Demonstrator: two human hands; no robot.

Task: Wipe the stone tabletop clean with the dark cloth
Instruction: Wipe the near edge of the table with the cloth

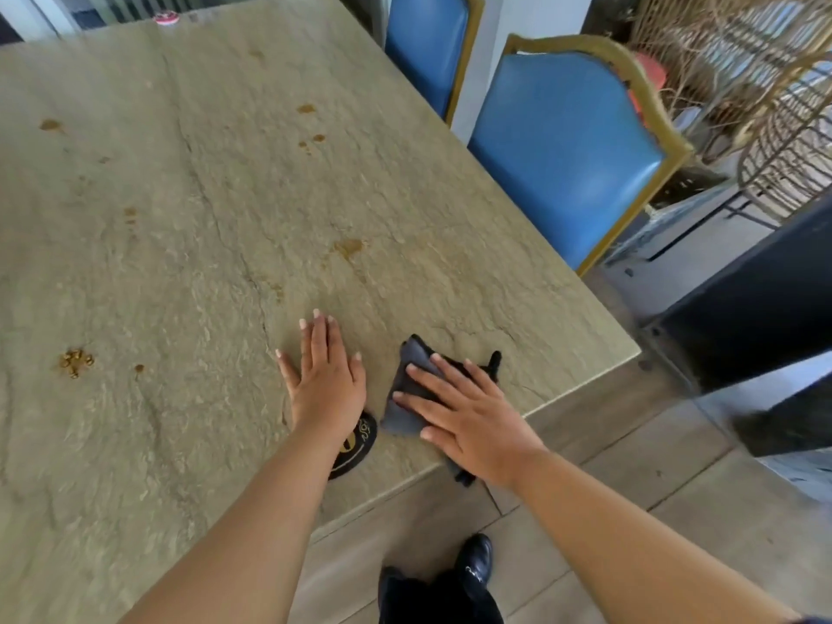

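Dark cloth (412,394), grey-black and loosely folded, lies on the near right corner of the stone tabletop (189,227), one end trailing over the table's near edge. The right hand (468,418) rests flat on top of it with fingers spread and palm down, pressing rather than clutching, so nothing is pinched or clenched. The left hand (326,376) lies open and empty on bare stone just beside the cloth, fingers pointing away from the person, apparently bracing. Both forearms reach forward from the bottom of the view, the left one passing over a small dark round object with gold markings (355,445) (possibly a coaster; partly hidden).

Brown stains (349,247) dot the stone farther out, and a cluster of small golden crumbs (76,362) sits well to the left. Wiping looks barely begun.

To do this step well, the flat palm should hold even pressure so the cloth moves with the hand instead of bunching. Long overlapping strokes from the corner toward the stains would suit, gathering crumbs inward rather than flicking them to the floor. The rough, ridged stone will probably snag fabric, so dried spots may need short repeated rubs.

Two blue chairs (567,146) stand along the table's right side.
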